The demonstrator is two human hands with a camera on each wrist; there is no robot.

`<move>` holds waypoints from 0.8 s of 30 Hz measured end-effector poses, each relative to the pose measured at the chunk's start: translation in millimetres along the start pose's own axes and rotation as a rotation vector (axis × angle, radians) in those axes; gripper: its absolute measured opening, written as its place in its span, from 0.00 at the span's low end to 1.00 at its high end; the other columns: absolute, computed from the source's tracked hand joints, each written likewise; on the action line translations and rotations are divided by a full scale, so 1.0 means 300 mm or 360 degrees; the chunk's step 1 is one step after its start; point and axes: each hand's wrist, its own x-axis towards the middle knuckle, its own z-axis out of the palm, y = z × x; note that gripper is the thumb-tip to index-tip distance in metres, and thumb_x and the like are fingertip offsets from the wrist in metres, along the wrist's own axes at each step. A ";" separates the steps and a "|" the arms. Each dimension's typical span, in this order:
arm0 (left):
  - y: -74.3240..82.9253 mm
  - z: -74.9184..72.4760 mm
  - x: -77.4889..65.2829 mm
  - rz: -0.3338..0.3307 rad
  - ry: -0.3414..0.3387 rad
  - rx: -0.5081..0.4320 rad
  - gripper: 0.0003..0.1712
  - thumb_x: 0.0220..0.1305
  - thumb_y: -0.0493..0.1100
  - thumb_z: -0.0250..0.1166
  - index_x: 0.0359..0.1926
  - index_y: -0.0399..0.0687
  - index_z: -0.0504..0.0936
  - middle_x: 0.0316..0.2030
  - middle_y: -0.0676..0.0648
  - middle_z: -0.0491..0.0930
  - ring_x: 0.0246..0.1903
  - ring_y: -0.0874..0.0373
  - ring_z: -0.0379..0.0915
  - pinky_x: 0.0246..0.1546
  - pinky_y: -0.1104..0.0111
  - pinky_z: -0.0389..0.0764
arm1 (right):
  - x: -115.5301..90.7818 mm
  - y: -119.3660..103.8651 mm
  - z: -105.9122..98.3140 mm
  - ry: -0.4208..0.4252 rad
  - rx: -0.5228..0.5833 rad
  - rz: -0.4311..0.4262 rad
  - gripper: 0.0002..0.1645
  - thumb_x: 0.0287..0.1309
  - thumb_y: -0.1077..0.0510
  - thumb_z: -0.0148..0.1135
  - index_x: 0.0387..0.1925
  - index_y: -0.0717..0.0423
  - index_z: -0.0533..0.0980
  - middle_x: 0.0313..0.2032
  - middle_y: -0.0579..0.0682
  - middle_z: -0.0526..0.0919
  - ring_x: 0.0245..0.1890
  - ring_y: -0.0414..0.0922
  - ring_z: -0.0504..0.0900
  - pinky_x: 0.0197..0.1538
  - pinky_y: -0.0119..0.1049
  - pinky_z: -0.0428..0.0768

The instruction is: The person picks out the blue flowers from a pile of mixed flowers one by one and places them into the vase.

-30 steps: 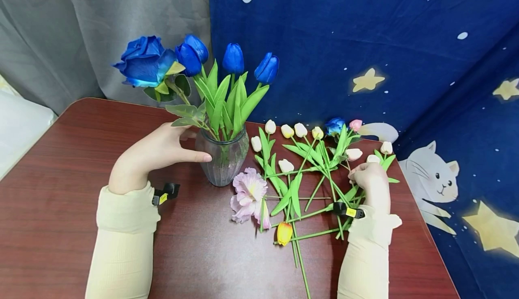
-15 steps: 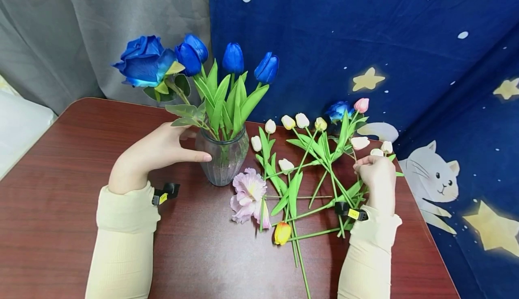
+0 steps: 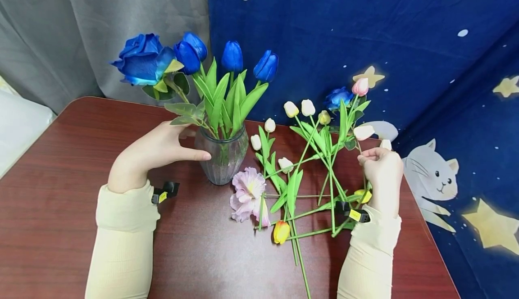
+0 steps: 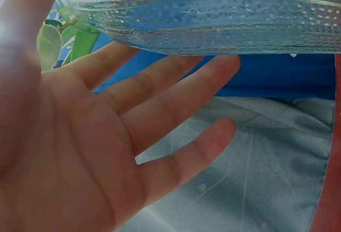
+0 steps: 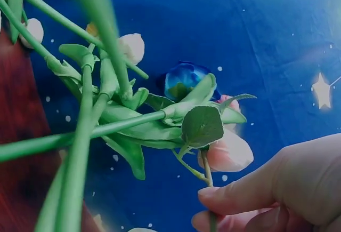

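Note:
My left hand [image 3: 156,150] spreads its thumb and straight fingers around the left side of the ribbed glass vase [image 3: 219,166]. In the left wrist view the fingertips lie against or close beside the glass. The vase holds a big blue rose [image 3: 143,60] and several blue tulips [image 3: 232,56]. At the right, my right hand [image 3: 383,170] pinches the thin brownish stem of a smaller blue rose [image 3: 338,98] between thumb and fingers. Above it, crossing green stems [image 5: 122,125] of white and pink tulips [image 3: 360,87] are raised along with that rose.
On the brown table [image 3: 194,254] lie white tulips [image 3: 285,165], a pale purple flower [image 3: 248,191] and an orange-yellow tulip [image 3: 281,232]. A yellow tulip [image 3: 363,196] lies by the right wrist. Grey and blue starry curtains [image 3: 308,29] hang behind the table.
My right hand has moved slightly right and up, lifting the small blue rose; the tangled tulips rise with it. A yellow tulip now shows by the right wrist. The left hand stays at the vase.

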 end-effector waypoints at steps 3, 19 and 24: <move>-0.001 0.000 0.001 -0.0001 0.0000 0.0008 0.49 0.52 0.53 0.74 0.70 0.46 0.61 0.63 0.41 0.67 0.57 0.41 0.69 0.55 0.46 0.70 | -0.005 -0.011 -0.009 0.0033 -0.0001 0.0012 0.08 0.58 0.59 0.63 0.34 0.62 0.82 0.24 0.53 0.83 0.29 0.48 0.75 0.32 0.38 0.68; -0.003 0.001 0.002 0.0002 -0.0006 0.0002 0.48 0.51 0.54 0.74 0.69 0.46 0.62 0.63 0.42 0.68 0.57 0.42 0.70 0.56 0.48 0.70 | -0.049 -0.070 -0.039 0.0289 0.0269 -0.0002 0.09 0.61 0.58 0.62 0.37 0.61 0.81 0.24 0.46 0.80 0.16 0.34 0.74 0.22 0.24 0.71; -0.003 0.001 0.002 0.0014 -0.0001 0.0002 0.48 0.51 0.53 0.75 0.70 0.46 0.62 0.63 0.42 0.68 0.57 0.42 0.70 0.56 0.48 0.70 | -0.059 -0.080 -0.037 0.0495 0.0242 -0.0140 0.08 0.59 0.59 0.64 0.36 0.60 0.82 0.28 0.53 0.83 0.21 0.32 0.71 0.27 0.27 0.66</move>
